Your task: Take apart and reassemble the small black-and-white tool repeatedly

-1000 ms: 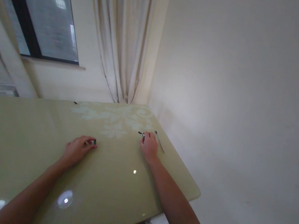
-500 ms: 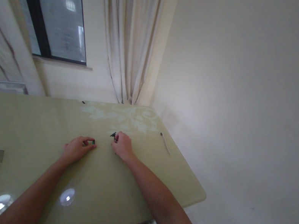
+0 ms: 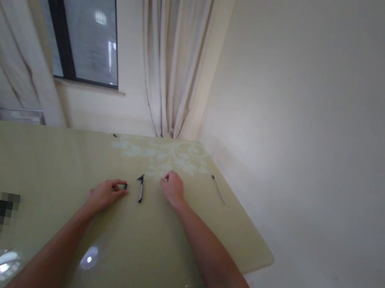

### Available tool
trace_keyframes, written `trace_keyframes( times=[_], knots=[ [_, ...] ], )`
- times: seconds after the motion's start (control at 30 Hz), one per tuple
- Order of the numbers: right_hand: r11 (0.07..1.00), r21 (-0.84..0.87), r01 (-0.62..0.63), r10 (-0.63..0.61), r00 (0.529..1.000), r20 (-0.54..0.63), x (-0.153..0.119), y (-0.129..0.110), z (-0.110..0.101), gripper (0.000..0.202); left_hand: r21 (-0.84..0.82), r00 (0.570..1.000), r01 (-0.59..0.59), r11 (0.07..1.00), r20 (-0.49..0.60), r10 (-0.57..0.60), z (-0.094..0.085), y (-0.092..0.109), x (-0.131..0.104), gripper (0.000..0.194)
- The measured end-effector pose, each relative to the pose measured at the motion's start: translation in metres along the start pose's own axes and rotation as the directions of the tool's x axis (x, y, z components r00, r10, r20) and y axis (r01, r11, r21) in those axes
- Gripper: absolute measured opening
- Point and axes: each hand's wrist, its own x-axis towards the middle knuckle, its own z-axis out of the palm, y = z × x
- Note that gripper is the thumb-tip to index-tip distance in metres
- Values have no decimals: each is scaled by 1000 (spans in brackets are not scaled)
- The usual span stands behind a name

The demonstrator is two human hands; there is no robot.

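A razor (image 3: 141, 192) with a dark head and a grey-and-black handle lies on the table between my hands, its head towards the window. My left hand (image 3: 108, 194) rests on the tabletop to its left, thumb and fingers pinching a small dark piece (image 3: 125, 186) whose kind I cannot make out. To the right of the razor, and apart from it, is my right hand (image 3: 173, 187); its fingers are loosely curled, with nothing visible in them.
A toothbrush (image 3: 219, 189) with a dark head and pale handle lies near the table's right edge. At the far edge is a small black object (image 3: 115, 136). The glossy table (image 3: 144, 249) meets the wall (image 3: 309, 135) on the right. Curtains (image 3: 171, 51) hang beyond it.
My right hand has let go of the razor and moved right, leaving it on the table. My left hand still pinches the small piece. The whole view has shifted slightly.
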Motion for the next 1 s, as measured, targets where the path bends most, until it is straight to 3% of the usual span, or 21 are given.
trace_keyframes(
  times=[0.13, 0.23, 0.33, 0.47, 0.6, 0.87, 1.0],
  knots=[
    [988, -98, -118, 107, 989, -103, 2, 87, -49, 11, -9, 1000, 0, 1000, -15, -1, -4, 1, 1, 44],
    [955, -212, -208, 165, 965, -205, -8, 137, -74, 14, 12, 996, -29, 999, -80, 30, -5, 13, -5, 38],
    [935, -213, -285, 239, 946, -219, -19, 163, -84, 16, 69, 987, -107, 992, -114, 114, 4, 35, -18, 44],
    [936, -182, -300, 269, 947, -174, -23, 169, -86, 20, 243, 993, -91, 966, -56, 107, 19, 62, -38, 58],
    [964, -143, -224, 214, 974, -81, -17, 140, -76, 27, 337, 998, -50, 940, -29, 63, 24, 71, -48, 60],
    [998, 24, 57, -58, 997, 59, -17, -7, -13, 19, 353, 998, -65, 933, 7, 67, 24, 71, -53, 58],
    [996, 52, 74, -79, 991, 108, -23, -35, 7, 22, 359, 998, -66, 931, 26, 61, 25, 76, -56, 53]
  ],
)
